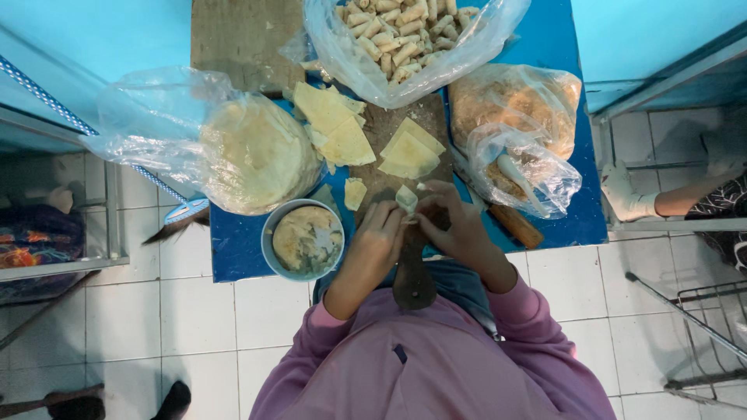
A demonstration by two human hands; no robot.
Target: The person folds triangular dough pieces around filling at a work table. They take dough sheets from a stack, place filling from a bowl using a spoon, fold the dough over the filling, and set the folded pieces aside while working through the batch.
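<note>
Many finished rolls (pixel 401 35) already fill the clear bag at the far edge of the blue table (pixel 241 249), while a stack of wrappers (pixel 253 152), cut triangles (pixel 410 152) and a bowl of filling (pixel 305 237) remain. Both hands meet over the wooden board: the left hand (pixel 379 233) and right hand (pixel 455 222) pinch a small folded wrapper piece (pixel 406 198) between curled fingertips, probably mid-fold, though the fingers hide it.
</note>
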